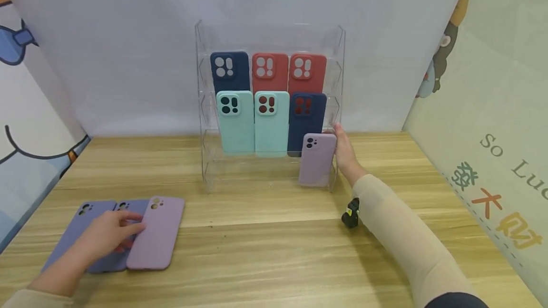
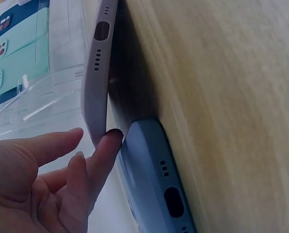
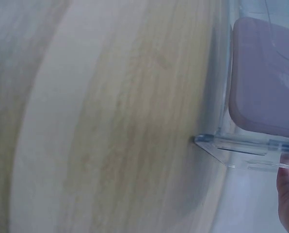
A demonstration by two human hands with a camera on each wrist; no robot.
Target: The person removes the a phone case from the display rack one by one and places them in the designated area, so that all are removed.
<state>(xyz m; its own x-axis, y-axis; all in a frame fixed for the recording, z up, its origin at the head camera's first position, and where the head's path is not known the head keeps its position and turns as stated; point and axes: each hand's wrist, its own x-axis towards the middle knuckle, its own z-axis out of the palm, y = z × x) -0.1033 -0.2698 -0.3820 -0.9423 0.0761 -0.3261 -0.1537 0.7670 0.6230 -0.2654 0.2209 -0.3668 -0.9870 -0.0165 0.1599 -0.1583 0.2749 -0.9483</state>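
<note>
On the table at the left, a lilac phone case has its left edge raised. My left hand holds that edge, with a finger beneath it in the left wrist view. Two blue-violet phone cases lie under and beside this hand. Another lilac phone case leans in the bottom tier of the clear rack, at its right end. My right hand is against the rack's right side, by the case's upper right edge. Its fingertips are partly hidden there, so which surface they touch is unclear.
Two mint phone cases and a navy phone case fill the rack's middle row. Above them stand two red phone cases and another navy phone case. A white backdrop is behind the rack.
</note>
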